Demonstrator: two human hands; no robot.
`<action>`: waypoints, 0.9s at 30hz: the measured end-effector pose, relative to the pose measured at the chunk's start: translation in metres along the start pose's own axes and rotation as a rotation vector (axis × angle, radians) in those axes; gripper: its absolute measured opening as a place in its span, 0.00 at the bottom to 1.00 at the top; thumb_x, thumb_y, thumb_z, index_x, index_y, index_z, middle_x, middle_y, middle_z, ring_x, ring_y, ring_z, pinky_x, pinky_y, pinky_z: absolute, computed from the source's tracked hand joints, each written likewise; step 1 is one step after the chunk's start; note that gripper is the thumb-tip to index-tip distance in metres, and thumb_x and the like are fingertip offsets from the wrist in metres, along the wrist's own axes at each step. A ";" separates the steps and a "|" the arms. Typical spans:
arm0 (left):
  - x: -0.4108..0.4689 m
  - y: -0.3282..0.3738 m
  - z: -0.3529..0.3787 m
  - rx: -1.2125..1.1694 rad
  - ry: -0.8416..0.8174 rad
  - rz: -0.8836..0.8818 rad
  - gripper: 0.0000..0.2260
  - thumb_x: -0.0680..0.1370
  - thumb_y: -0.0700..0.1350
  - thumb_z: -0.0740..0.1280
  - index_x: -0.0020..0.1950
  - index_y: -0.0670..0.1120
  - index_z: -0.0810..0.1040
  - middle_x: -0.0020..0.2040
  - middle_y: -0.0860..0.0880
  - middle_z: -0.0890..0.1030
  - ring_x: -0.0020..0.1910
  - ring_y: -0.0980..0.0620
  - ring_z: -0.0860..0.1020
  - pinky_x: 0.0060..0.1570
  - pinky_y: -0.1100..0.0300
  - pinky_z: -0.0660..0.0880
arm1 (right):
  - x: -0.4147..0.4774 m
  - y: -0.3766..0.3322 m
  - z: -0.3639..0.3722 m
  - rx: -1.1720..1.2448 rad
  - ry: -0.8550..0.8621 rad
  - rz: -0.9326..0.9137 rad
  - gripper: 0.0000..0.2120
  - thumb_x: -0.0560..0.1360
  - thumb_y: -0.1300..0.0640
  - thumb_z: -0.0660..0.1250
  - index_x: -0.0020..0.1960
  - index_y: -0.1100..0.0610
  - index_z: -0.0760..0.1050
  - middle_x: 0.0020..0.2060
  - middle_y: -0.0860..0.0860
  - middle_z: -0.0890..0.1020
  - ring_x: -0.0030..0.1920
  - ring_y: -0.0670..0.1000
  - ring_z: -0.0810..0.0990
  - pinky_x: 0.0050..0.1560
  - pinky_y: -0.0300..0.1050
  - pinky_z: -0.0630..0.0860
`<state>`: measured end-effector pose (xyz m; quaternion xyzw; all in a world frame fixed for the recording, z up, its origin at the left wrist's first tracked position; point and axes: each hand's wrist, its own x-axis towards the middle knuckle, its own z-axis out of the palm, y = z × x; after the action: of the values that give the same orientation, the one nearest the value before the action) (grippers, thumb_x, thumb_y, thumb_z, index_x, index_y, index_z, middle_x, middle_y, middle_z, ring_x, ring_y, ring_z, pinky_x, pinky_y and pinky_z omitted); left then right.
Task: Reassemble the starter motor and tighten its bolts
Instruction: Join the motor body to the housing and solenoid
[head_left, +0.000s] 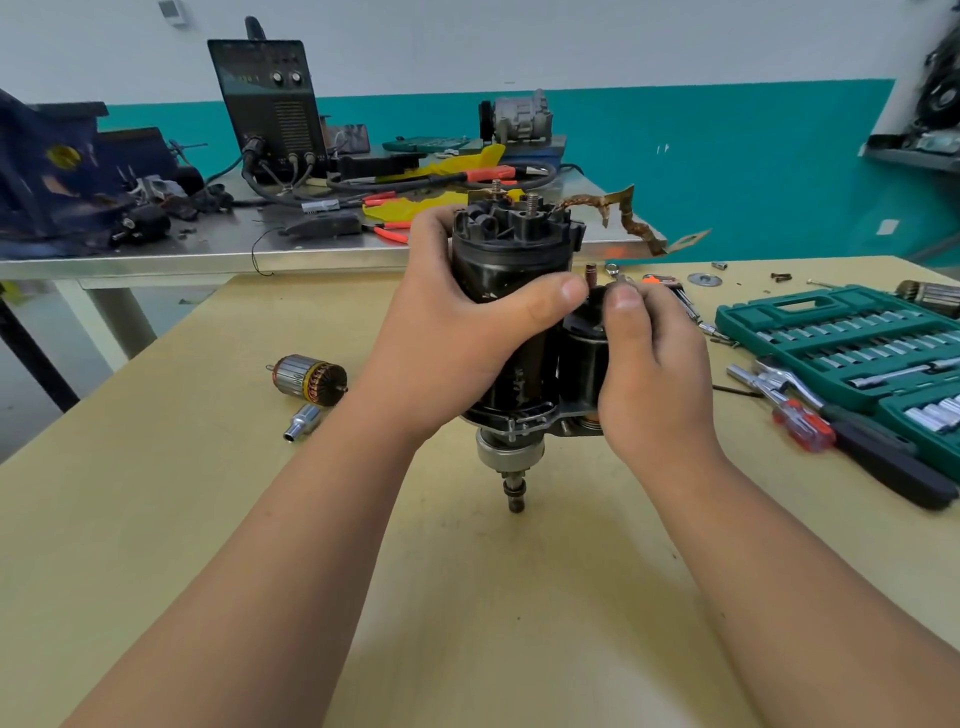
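The black starter motor (511, 260) is held upright above the tan table (208, 519), shaft end down and threaded studs on top. A braided copper lead (631, 221) sticks out to its right. My left hand (457, 332) grips the main housing, thumb across the front. My right hand (649, 364) curls round the smaller black cylinder (584, 358) on the motor's right side, and its fingertips pinch a small metal part at the top that I cannot make out.
A spare armature (309, 378) and a silver socket (301, 422) lie on the table at the left. A green socket set case (852, 343), a ratchet and a red-handled screwdriver (802, 423) lie at the right. Loose washers and screws sit behind. A metal bench (208, 249) with a welder stands beyond.
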<state>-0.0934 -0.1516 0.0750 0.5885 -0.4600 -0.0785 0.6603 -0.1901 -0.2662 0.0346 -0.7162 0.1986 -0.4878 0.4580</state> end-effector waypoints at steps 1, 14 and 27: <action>0.001 0.000 -0.001 -0.004 -0.017 0.000 0.33 0.64 0.53 0.76 0.64 0.48 0.66 0.48 0.59 0.81 0.48 0.63 0.81 0.42 0.70 0.76 | 0.000 0.000 -0.001 0.009 -0.007 -0.005 0.24 0.69 0.34 0.52 0.50 0.51 0.74 0.48 0.53 0.79 0.49 0.49 0.77 0.46 0.47 0.74; -0.001 0.003 -0.019 -0.113 -0.329 -0.037 0.45 0.65 0.65 0.74 0.65 0.30 0.67 0.51 0.49 0.80 0.51 0.52 0.80 0.49 0.61 0.75 | -0.004 0.011 -0.004 0.141 -0.065 -0.298 0.21 0.78 0.40 0.56 0.47 0.58 0.74 0.39 0.59 0.74 0.41 0.57 0.72 0.43 0.51 0.68; -0.013 0.003 -0.020 -0.139 -0.301 0.022 0.50 0.64 0.68 0.73 0.65 0.28 0.64 0.55 0.41 0.78 0.55 0.45 0.79 0.51 0.56 0.76 | -0.006 0.004 -0.001 0.093 -0.027 -0.402 0.14 0.79 0.37 0.54 0.49 0.45 0.71 0.42 0.50 0.74 0.45 0.54 0.74 0.48 0.45 0.69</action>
<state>-0.0885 -0.1279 0.0733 0.5178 -0.5535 -0.1902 0.6240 -0.1931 -0.2647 0.0281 -0.7258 0.0226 -0.5685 0.3866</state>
